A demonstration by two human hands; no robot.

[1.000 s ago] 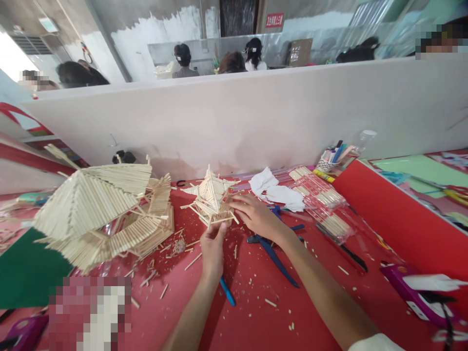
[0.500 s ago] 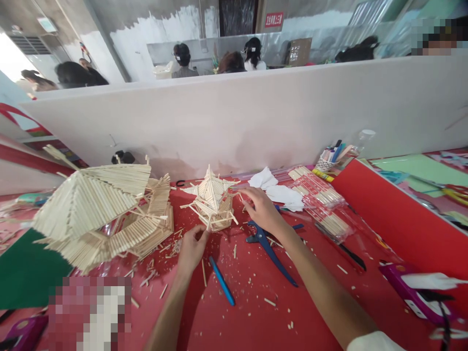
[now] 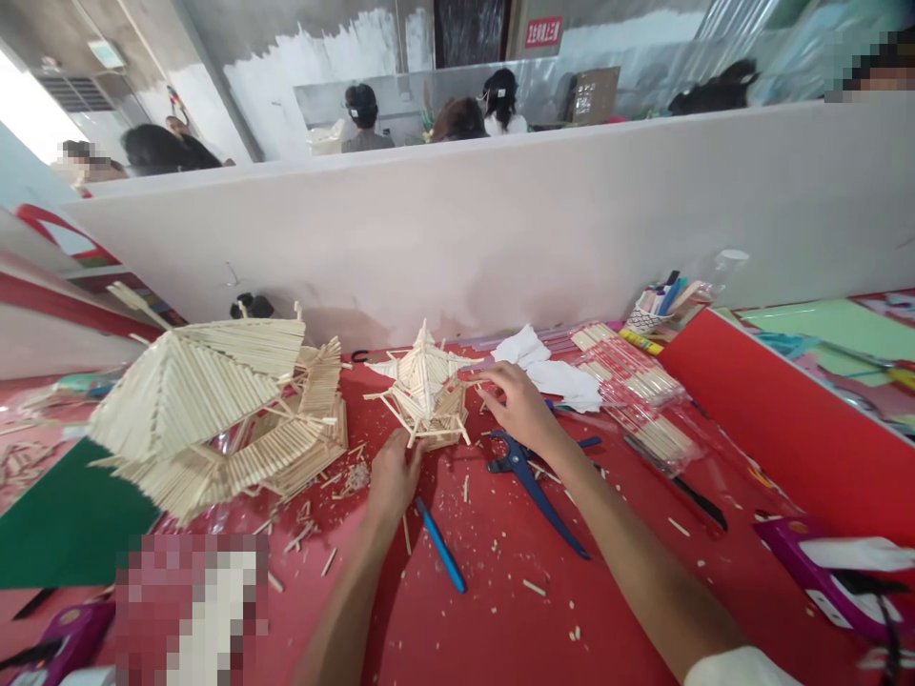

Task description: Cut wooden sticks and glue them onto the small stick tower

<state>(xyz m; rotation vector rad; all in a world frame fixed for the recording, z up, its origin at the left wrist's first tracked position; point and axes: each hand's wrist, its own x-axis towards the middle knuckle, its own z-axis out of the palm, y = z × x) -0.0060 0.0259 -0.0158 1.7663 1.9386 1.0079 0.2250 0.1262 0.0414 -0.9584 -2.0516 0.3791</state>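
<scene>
A small pavilion model (image 3: 425, 376) of pale wooden sticks, with a pointed roof, stands on the red table between my hands. My left hand (image 3: 390, 481) is closed at its front lower edge, the fingertips partly hidden beneath the stick eaves. At the right, my right hand (image 3: 527, 412) has thumb and forefinger closed on the tip of a roof corner. Below the model lies a blue pen (image 3: 441, 546). Blue-handled cutting pliers (image 3: 536, 495) rest under my right forearm.
A larger stick pavilion (image 3: 214, 400) stands at left beside a green sheet (image 3: 78, 519). White tissues (image 3: 561, 381), bundled sticks (image 3: 629, 367), a black-handled knife (image 3: 697, 500) and a red board (image 3: 793, 419) lie at right. A white partition (image 3: 457, 229) runs behind; stick scraps litter the table.
My left hand has shifted from the front roof corner to lower on the small model's front. My right hand stays at the right roof corner. The whole view has moved slightly.
</scene>
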